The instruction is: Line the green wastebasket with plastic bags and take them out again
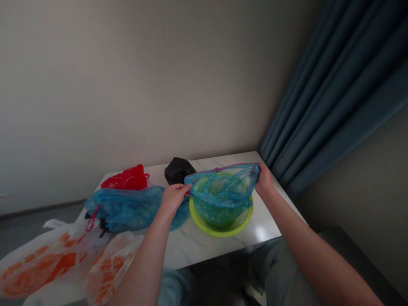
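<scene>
A translucent blue plastic bag (223, 199) with a pink drawstring edge is spread between my two hands, its mouth held wide. My left hand (174, 197) pinches the left end of the rim, and my right hand (264, 178) grips the right end. The bag's lower part hangs down into a lime-green plastic basket (212, 231) with slotted sides. Through the thin film the far side of the basket shows faintly. Both hands are above the basket's rim, one on each side.
Left on the white marbled table (197, 250) lie a long blue plastic bag (130, 210), a red bag (127, 178) and a black bag (178, 169). White bags with orange print (47, 267) sit at front left. A blue curtain (334, 93) hangs right, and a wall (159, 85) stands behind.
</scene>
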`<state>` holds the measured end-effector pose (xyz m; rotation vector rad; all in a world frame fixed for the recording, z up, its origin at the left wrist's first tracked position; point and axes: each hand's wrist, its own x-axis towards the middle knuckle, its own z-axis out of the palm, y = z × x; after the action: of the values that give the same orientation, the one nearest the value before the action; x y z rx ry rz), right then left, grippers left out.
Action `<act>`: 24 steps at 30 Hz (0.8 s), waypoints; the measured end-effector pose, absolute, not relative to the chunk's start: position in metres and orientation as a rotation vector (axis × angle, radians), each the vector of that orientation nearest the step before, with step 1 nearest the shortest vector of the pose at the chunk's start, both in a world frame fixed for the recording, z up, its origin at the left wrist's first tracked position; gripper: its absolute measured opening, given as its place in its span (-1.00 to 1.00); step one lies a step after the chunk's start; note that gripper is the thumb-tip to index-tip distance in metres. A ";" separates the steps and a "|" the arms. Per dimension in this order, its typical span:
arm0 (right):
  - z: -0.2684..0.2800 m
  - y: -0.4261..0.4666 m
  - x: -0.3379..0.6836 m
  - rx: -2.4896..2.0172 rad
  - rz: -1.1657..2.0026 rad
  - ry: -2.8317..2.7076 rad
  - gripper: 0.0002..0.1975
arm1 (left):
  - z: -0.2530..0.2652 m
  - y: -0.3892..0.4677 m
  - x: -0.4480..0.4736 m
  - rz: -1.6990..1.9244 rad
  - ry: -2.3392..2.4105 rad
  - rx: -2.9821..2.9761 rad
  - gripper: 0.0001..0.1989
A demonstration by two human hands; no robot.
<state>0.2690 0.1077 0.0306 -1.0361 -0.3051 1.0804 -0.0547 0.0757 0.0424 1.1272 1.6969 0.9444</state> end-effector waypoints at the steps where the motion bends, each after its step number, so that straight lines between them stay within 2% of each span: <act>1: 0.034 0.107 0.269 -0.991 1.148 -0.243 -0.71 | 0.041 0.076 -0.056 0.937 1.692 1.113 -0.72; 4: 0.041 0.105 0.270 -0.890 1.286 -0.090 -0.72 | 0.042 0.076 -0.056 0.970 1.619 0.971 -0.72; 8: 0.041 0.104 0.268 -0.941 1.266 -0.028 -0.82 | 0.048 0.074 -0.052 1.024 1.485 0.735 -0.82; 13: 0.032 0.104 0.260 -1.068 1.295 -0.070 -0.79 | 0.061 0.074 -0.047 1.060 1.273 0.489 -0.92; 24: 0.027 0.106 0.266 -1.241 0.945 0.035 -0.82 | 0.070 0.086 -0.054 1.490 0.766 0.100 -0.70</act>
<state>0.2659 0.1064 0.0265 -1.2406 0.0353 0.9454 -0.0542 0.0862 0.0700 0.1005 0.7664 1.4898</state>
